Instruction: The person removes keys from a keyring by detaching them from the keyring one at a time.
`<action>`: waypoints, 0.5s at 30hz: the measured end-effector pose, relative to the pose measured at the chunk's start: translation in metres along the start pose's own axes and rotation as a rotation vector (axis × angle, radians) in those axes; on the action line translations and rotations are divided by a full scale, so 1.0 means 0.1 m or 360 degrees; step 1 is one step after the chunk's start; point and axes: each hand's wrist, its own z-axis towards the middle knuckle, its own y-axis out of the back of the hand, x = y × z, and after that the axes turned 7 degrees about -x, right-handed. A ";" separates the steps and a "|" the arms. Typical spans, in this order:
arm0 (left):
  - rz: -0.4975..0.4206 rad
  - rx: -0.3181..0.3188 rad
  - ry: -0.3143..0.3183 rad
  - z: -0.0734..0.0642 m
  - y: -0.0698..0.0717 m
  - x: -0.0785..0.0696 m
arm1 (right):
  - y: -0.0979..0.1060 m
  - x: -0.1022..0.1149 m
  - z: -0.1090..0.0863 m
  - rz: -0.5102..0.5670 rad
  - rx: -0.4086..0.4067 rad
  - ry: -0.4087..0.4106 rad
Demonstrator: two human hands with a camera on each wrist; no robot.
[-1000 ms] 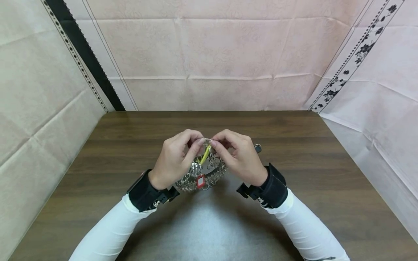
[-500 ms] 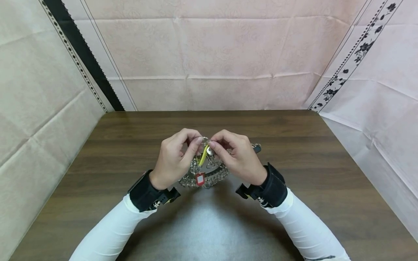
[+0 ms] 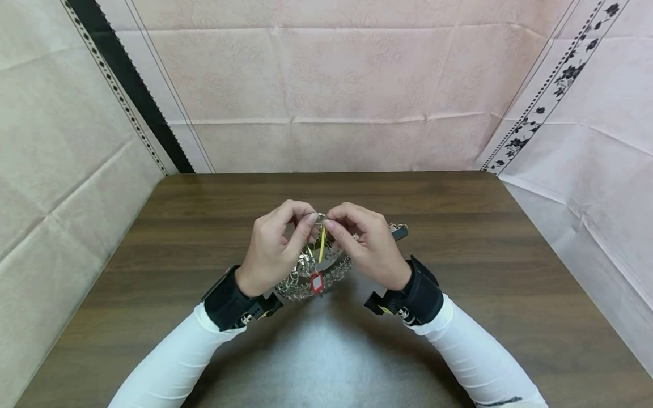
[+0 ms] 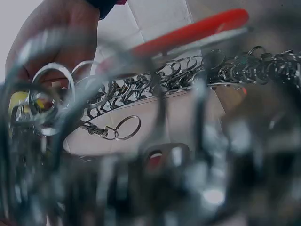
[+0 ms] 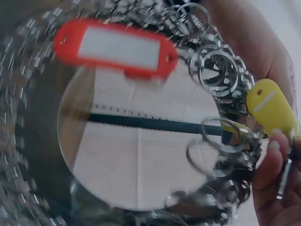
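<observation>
Both hands meet above the middle of the table in the head view. My left hand point(image 3: 275, 243) pinches the top of the metal rings between thumb and index finger. Opposite it, my right hand point(image 3: 369, 243) pinches a small ring from which a yellow key tag point(image 3: 322, 246) hangs, seen nearly edge-on. Below hangs a dark round frame point(image 5: 35, 117) crowded with metal key rings point(image 3: 293, 289) and clasps. A red key tag point(image 3: 317, 281) with a white label dangles at its front. What lies between the fingertips is too small to make out.
A dark end piece point(image 3: 400, 233) of the bundle sticks out behind the right hand. The brown wooden table point(image 3: 326, 362) lies below, with cloth walls point(image 3: 326, 85) at the back and sides. Black cuffs point(image 3: 420, 292) sit on both wrists.
The yellow tag has swung round from its broad side to nearly edge-on. The red tag has tilted and shifted slightly. My right hand has moved slightly left; the left hand has barely moved.
</observation>
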 end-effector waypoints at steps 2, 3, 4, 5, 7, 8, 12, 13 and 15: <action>-0.0011 0.0016 0.0008 0.00 0.00 0.00 | -0.01 -0.01 -0.01 0.0010 -0.0014 0.0013; -0.0014 0.0024 0.0007 0.00 0.00 0.00 | -0.01 -0.01 -0.01 0.0011 -0.0019 0.0020; -0.0016 0.0031 0.0004 0.00 0.01 -0.01 | -0.01 -0.01 -0.01 0.0012 -0.0023 0.0028; -0.0016 0.0038 -0.0003 0.01 0.01 -0.01 | 0.00 -0.01 -0.01 0.0014 -0.0023 0.0040; -0.0018 0.0057 -0.0017 0.01 0.01 -0.01 | 0.01 -0.01 0.00 0.0010 -0.0018 0.0074; -0.0015 0.0067 -0.0027 0.02 0.02 -0.02 | 0.02 -0.01 0.01 -0.0009 -0.0014 0.0097; -0.0002 0.0116 -0.0060 0.03 0.02 -0.02 | 0.08 0.01 0.04 -0.0092 0.0038 0.0175; 0.0001 0.0133 -0.0064 0.03 0.02 -0.02 | 0.10 0.01 0.04 -0.0127 0.0054 0.0193; -0.0006 0.0167 -0.0061 0.02 0.03 -0.02 | 0.13 0.02 0.05 -0.0181 0.0090 0.0212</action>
